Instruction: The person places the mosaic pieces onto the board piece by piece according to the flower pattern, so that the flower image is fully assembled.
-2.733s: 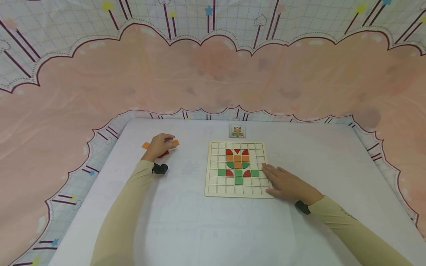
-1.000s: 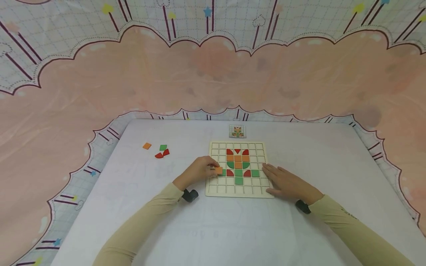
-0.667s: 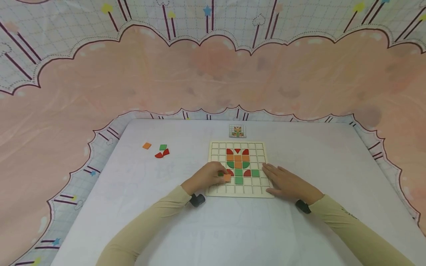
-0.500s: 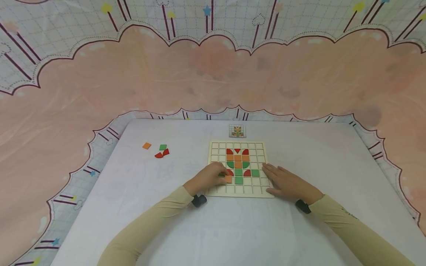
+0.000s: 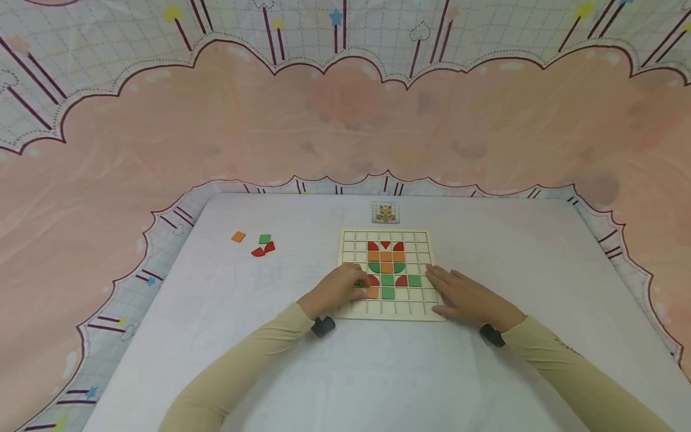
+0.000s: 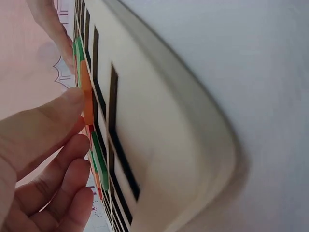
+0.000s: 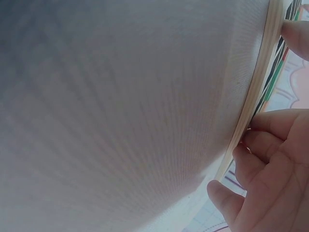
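Note:
Thumb and fingertips of my left hand (image 5: 335, 289) pinch an orange square tile (image 5: 372, 293), which sits at a cell of the wooden grid board (image 5: 388, 314), just left of a green square tile (image 5: 387, 293). In the left wrist view, the thumb touches the tile's edge; whether it lies fully flat is hard to tell. Red, orange and green tiles form a tulip-like pattern on the board. A green tile at the pattern's left is hidden by my left hand in the head view. My right hand (image 5: 466, 297) rests with extended fingers on the board's right edge.
Left of the board lie a loose orange tile (image 5: 239, 237), a green tile (image 5: 264, 239) and two red quarter-round tiles (image 5: 258, 252). Behind the board is a small pattern card (image 5: 385, 213). All lie on a white table (image 5: 302, 372) before a patterned cloth.
My left hand has carried the orange tile from the loose pieces to the board, then lowered it slightly rightward into a cell beside the green stem. The right hand stays put.

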A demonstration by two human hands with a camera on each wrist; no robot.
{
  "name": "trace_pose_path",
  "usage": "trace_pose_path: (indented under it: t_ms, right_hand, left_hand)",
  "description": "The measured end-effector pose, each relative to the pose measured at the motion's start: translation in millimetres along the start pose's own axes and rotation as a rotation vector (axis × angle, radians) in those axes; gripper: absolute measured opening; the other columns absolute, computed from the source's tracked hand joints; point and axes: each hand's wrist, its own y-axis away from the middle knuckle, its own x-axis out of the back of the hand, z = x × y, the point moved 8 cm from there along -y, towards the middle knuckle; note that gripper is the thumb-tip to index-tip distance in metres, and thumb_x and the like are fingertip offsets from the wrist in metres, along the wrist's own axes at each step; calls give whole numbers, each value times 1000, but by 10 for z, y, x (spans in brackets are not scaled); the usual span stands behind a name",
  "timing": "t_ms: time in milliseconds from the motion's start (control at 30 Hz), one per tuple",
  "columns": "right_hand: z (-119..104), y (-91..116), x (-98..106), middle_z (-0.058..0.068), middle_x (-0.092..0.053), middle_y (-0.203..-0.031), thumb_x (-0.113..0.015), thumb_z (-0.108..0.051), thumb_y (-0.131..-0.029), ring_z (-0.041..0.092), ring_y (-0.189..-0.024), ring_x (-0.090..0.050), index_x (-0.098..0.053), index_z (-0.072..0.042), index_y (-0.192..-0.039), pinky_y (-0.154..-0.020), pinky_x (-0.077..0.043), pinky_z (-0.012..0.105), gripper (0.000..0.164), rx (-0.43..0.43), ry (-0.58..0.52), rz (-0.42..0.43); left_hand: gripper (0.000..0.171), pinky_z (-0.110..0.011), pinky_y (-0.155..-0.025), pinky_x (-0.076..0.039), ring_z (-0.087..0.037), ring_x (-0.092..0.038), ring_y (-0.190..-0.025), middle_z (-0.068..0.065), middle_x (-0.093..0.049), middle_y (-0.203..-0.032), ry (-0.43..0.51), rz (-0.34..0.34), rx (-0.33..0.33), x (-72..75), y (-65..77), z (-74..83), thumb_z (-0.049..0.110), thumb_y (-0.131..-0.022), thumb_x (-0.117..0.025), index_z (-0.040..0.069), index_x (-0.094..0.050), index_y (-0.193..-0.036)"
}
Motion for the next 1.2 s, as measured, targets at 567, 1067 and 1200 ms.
trace_pose_path:
  t_ms: [567, 1067, 1200]
  right_hand:
    - [19, -6, -28, 14, -26, -155, -56, -43, -91, 29, -142, -26, -25, -1, -147, -113, -28, 49, 77, 1, 4, -4]
    - [18, -11, -19, 15, -26, -154, -56, -41, -91, 30, -142, -26, -26, -1, -147, -113, -28, 49, 76, 8, 10, 0]
    - [23, -11, -36, 15, -26, -154, -56, -42, -91, 30, -142, -26, -25, -1, -147, -113, -27, 49, 76, 7, 9, -4]
  left_hand:
    - [25, -34, -86, -50, -17, -58, -93, -4, -66, -99, 157, 81, 140, 441, 89, -475, 15, -82, -72, 6, -69, -105]
    - [34, -50, -95, -44, -40, -54, -106, -26, -61, -113, 46, 389, 422, 1613, 752, -1923, 12, -88, -65, -5, -61, -117]
    - [37, -52, -95, -43, -42, -52, -108, -29, -58, -115, 53, 437, 521, 1652, 935, -2176, 13, -89, -63, -8, -58, -120]
